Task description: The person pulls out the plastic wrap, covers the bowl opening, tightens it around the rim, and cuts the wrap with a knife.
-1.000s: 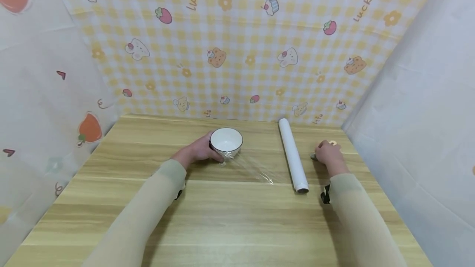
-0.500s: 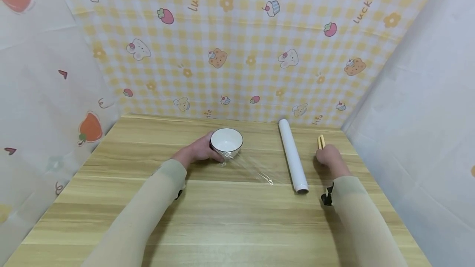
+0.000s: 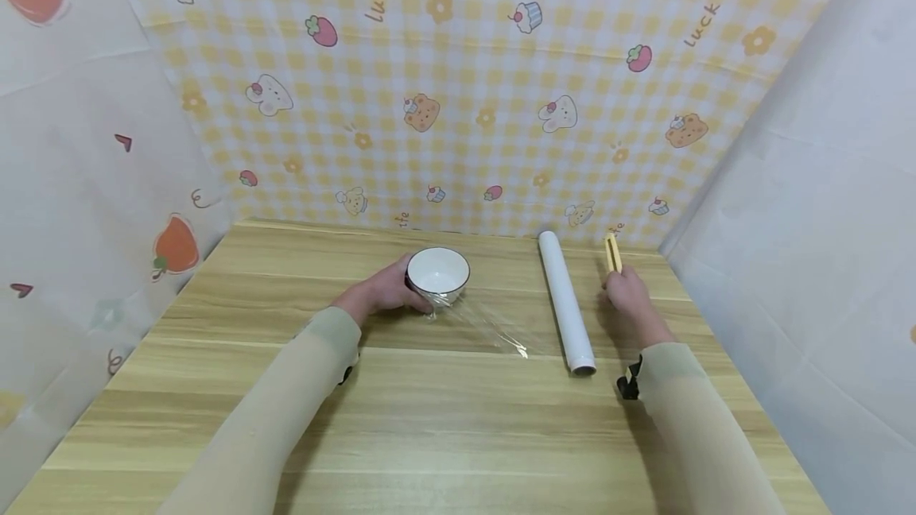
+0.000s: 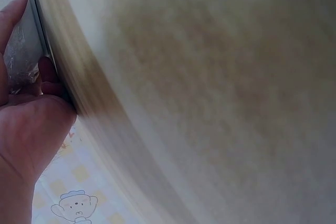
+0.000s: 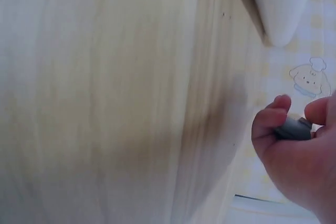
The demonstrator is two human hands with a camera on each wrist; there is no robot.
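The left hand (image 3: 389,286) grips the left side of an upright white bowl (image 3: 439,269) with a dark rim. Clear film (image 3: 501,332) clings to the bowl's front and trails right across the wood. In the left wrist view the fingers of the left hand (image 4: 34,124) curl round the film-covered bowl (image 4: 23,43). At the right, the right hand (image 3: 628,296) holds a yellow slotted tool (image 3: 612,253) pointing away; its grey part (image 5: 294,129) shows within the right hand (image 5: 302,161) in the right wrist view. The tool's far end is hard to make out.
A long white roll (image 3: 565,300) lies lengthwise on the wooden table (image 3: 458,420), between bowl and right hand. A checked, patterned cloth (image 3: 458,141) stands behind the table, with pale cloth at both sides.
The yellow tool has turned in the right hand and now points away from the body, its slotted length more exposed. The left hand and bowl have stayed put.
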